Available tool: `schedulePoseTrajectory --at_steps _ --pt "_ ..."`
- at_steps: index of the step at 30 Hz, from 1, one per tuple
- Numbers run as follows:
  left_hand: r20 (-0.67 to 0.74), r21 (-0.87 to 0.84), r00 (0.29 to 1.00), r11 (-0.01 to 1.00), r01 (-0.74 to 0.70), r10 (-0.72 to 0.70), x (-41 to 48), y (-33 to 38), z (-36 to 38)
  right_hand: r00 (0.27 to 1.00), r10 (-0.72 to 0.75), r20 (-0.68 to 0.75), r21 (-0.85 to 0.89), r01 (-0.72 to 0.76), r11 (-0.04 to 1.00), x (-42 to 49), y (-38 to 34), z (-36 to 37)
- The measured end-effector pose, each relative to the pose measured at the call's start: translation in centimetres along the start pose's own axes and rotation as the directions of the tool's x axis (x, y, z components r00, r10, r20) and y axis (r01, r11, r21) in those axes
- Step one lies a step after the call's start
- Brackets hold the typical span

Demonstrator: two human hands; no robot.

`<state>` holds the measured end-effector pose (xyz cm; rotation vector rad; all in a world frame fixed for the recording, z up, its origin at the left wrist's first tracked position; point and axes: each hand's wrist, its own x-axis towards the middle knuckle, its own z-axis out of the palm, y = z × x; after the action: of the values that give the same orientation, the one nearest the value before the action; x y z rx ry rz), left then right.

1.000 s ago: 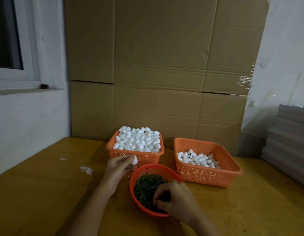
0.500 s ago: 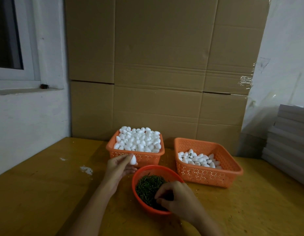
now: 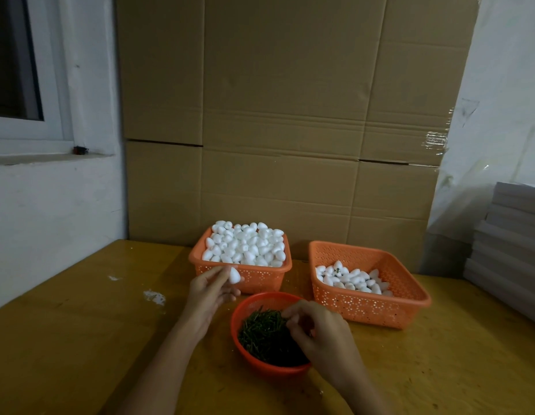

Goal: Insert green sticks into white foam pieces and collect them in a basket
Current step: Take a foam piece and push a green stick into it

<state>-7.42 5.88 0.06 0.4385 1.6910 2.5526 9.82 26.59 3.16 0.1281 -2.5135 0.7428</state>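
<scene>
My left hand [image 3: 210,290] pinches one white foam piece [image 3: 234,275] in front of the left orange basket [image 3: 261,278], which is heaped with white foam pieces [image 3: 245,245]. My right hand [image 3: 318,332] hovers over the round orange bowl [image 3: 245,308] of green sticks [image 3: 263,332], fingertips curled together at the pile; whether a stick is pinched is too small to tell. The right orange basket [image 3: 377,307] holds a smaller layer of foam pieces [image 3: 351,278], some with green sticks in them.
All three containers stand on a yellow wooden table [image 3: 80,339]. Cardboard sheets [image 3: 290,115] stand behind it. A stack of white boards [image 3: 511,244] lies at the right edge. White crumbs [image 3: 154,297] lie left of my hands.
My left hand has lifted the foam piece slightly and turned it upright. My right hand has risen from deep in the bowl to the top of the stick pile.
</scene>
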Motion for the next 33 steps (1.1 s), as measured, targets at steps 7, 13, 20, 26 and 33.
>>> schedulePoseTrajectory --at_steps 7,13,20,26,33 --pt "0.017 -0.063 1.000 0.998 -0.013 0.014 -0.01 0.11 -0.02 0.980 -0.009 0.200 -0.159 0.041 0.986 -0.04 0.08 0.33" --pt "-0.004 -0.096 1.000 0.995 0.002 -0.002 0.27 0.14 0.19 0.962 0.041 0.271 -0.158 0.002 0.987 0.17 0.16 0.06" --pt "0.012 -0.055 1.000 0.998 0.017 -0.016 -0.11 0.33 0.39 0.947 0.100 0.305 -0.153 -0.055 0.987 0.29 0.21 0.05" --pt "0.009 -0.049 1.000 0.999 0.005 -0.004 -0.26 0.56 0.58 0.956 0.097 0.277 -0.207 -0.040 0.977 0.26 0.40 0.34" --pt "0.013 -0.054 0.998 0.997 -0.056 0.057 -0.26 0.55 0.69 0.986 0.018 0.164 -0.195 0.015 0.981 0.01 0.22 0.47"
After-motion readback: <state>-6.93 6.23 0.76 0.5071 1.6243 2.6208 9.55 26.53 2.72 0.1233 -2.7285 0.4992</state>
